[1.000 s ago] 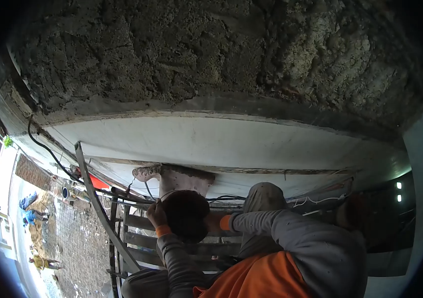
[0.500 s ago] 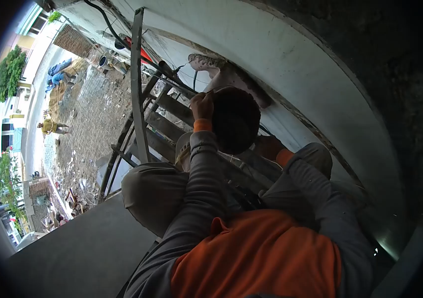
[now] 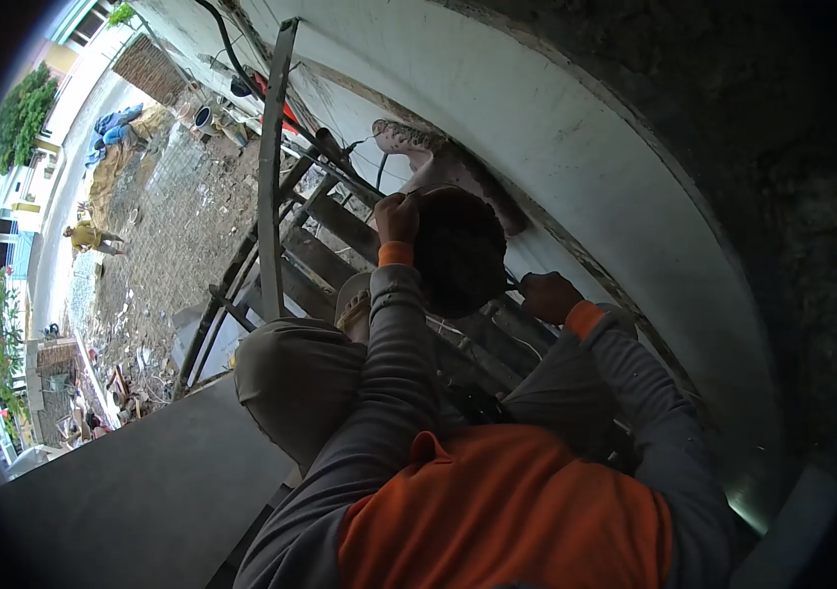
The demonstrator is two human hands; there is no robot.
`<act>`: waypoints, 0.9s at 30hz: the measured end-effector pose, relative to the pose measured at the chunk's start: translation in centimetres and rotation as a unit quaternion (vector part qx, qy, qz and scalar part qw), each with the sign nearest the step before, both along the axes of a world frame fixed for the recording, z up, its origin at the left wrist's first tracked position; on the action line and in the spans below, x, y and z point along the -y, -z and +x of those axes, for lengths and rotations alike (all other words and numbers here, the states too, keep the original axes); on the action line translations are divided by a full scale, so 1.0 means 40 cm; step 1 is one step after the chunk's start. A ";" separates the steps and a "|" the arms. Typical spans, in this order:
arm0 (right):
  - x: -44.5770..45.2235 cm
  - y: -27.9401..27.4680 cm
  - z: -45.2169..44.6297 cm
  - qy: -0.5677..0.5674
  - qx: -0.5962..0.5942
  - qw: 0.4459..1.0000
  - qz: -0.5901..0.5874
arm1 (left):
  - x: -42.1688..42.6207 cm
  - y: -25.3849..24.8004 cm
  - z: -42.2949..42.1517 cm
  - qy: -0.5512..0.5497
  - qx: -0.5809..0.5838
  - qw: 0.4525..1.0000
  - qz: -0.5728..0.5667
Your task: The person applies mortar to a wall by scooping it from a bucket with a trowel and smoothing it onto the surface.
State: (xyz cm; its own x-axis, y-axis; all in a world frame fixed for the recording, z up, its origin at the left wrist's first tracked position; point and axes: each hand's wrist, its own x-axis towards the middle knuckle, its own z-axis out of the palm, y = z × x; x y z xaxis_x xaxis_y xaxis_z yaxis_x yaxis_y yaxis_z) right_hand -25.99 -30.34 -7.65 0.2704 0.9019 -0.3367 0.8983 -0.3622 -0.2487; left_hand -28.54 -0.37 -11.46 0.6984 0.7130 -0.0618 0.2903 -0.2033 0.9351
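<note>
White wall [image 3: 575, 128] flanks one slatted platform [image 3: 343, 218], above which one round dark pan [image 3: 458, 250], contents too dim to identify, is held up, left hand [image 3: 397, 218] pinching its rim, right hand [image 3: 548, 297] curled near its opposite edge, grip unclear.

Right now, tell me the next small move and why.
Probably tighten the left hand on the dark round container before the right hand moves: only the left plainly grips it, gapped slats show beneath, and what the right may hold is too dark to tell.
</note>
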 end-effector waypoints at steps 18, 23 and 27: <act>0.080 -0.089 0.036 -0.122 0.114 0.985 0.043 | -0.023 0.087 0.024 -0.010 0.038 0.994 0.103; 0.200 -0.469 0.060 -0.149 0.216 0.960 0.096 | -0.007 0.053 0.050 0.008 0.015 0.996 0.084; 0.277 -0.757 0.043 -0.084 0.167 0.971 0.148 | 0.000 0.058 0.065 0.008 0.001 0.996 0.091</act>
State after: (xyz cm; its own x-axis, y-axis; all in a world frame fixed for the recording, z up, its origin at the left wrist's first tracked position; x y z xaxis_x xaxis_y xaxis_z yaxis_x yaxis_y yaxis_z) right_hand -24.28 -41.41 22.64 0.1598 0.9868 0.0258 0.9871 -0.1597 -0.0044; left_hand -25.96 -0.36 -13.79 0.7092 0.7015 0.0696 0.2838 -0.3745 0.8827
